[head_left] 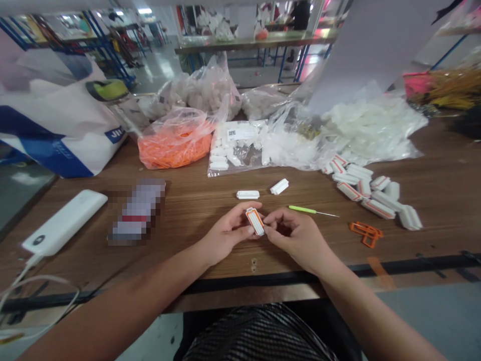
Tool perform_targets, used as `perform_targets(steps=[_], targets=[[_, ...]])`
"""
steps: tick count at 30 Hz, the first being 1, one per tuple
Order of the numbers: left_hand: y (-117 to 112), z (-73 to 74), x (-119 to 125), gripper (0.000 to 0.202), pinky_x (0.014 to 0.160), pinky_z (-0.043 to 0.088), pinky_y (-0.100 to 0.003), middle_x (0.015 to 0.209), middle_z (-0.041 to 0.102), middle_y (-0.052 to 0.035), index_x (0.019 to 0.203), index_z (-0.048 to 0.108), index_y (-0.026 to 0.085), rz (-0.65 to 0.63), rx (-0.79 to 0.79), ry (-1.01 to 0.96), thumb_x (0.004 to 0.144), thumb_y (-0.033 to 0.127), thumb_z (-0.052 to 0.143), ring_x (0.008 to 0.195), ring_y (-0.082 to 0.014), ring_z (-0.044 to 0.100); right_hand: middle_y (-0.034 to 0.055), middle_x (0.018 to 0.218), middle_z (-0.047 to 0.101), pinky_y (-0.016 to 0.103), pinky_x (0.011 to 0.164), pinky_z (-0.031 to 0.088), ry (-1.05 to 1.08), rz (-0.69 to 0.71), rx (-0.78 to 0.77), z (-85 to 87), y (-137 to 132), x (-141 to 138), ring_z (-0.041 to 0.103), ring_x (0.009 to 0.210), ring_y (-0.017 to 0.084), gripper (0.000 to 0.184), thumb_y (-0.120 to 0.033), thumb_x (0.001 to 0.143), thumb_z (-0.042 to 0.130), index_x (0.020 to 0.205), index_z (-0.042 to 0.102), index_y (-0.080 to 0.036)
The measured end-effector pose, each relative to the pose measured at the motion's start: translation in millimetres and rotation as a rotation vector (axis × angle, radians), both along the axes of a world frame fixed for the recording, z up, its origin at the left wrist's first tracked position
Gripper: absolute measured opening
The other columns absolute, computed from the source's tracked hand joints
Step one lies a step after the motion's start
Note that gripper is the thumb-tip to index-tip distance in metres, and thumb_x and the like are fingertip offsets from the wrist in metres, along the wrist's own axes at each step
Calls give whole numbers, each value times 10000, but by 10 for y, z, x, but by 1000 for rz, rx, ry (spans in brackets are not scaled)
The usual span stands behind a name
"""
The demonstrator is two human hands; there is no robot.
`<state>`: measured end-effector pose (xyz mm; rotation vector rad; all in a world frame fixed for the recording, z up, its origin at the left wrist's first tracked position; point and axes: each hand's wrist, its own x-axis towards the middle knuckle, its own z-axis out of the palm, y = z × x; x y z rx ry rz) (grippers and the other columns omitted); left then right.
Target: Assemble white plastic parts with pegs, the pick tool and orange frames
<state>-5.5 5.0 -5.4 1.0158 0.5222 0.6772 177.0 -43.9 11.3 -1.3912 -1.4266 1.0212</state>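
Between thumb and fingers, my left hand (233,228) grips a small white plastic housing (256,222) with an orange frame around its face. My right hand (295,231) is at the housing's right side, thumb and fingers pinched close together; whether a small part sits in them is hidden. Just beyond my hands lie a white housing (248,194) and another one, tilted (279,186). A pick with a lime-green handle (302,209) and a thin metal tip rests past my right hand. Several loose orange frames (366,233) lie farther right.
White housings with orange edges (379,208) are heaped at the right. Along the back sit a bag of orange frames (175,143), a bag of white parts (240,145) and a bag of translucent pieces (372,120). A white power bank (65,220) and a blurred-out flat object (139,210) lie left.
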Motion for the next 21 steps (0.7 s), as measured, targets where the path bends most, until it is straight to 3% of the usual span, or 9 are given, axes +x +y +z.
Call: perform_targets(steps=[6,11,16,21], targets=[[9,45,14,378,849,508,-283,1090,628,-61,1173,614,244,36,-149,-36,817,160,709,966,-167,626,-31,624,602,250,558,449,27,48,-85,-52,-21,4,528,552,92,79,-225,730,627,688,567,-193],[10,72,23,395,837,499,-271,1067,627,-43,1182,601,266,39,-176,-29,816,175,718,925,-143,625,-12,658,650,252,523,460,81,40,-75,7,-10,25,595,578,116,46,-238,752,602,774,610,-198],[0,9,21,393,848,497,-306,1119,627,-68,1204,584,258,24,-62,-14,832,192,695,969,-175,618,-22,559,626,253,497,449,13,21,-82,25,1,7,530,489,101,139,-300,764,622,675,598,-196],[-9,31,34,377,897,475,-345,1071,673,-53,1163,589,235,64,128,105,811,160,700,967,-191,634,17,706,690,273,575,487,-111,-30,16,-18,-38,-25,611,602,132,92,-263,798,577,787,632,-190]])
